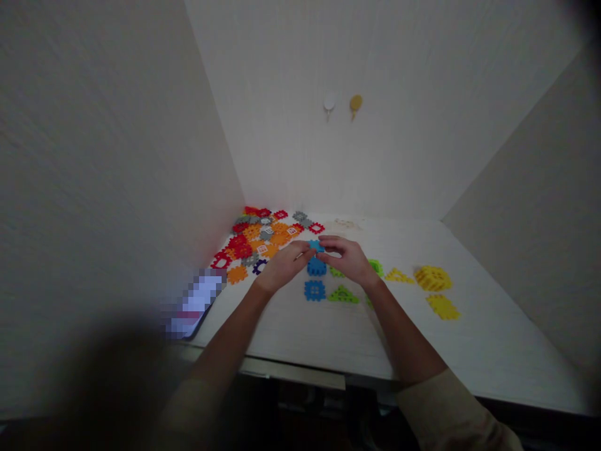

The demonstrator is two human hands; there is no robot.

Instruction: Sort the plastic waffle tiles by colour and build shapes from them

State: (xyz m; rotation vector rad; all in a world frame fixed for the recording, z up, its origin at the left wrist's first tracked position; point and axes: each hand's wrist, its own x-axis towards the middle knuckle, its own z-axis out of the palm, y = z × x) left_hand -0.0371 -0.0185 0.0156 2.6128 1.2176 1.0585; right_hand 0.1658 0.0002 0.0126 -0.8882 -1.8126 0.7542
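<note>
A light-blue notched building tile (315,245) is pinched between the fingertips of my left hand (285,267) and my right hand (348,258). My fingers cover part of its edges. Just below it sits a darker blue stack of tiles (317,268), and whether the two touch I cannot tell. Nearer to me lies a blue tile with a window-like grid (314,290). Beside that is a green triangular piece (342,294). More green pieces (375,267) are partly hidden by my right hand and forearm.
Red, orange and grey tiles (253,235) are heaped at the table's back left. A phone-like device (197,304), pixelated, lies at the left edge. To the right are a yellow triangle (399,275), stacked yellow tiles (432,278) and another yellow piece (443,307). Walls enclose three sides.
</note>
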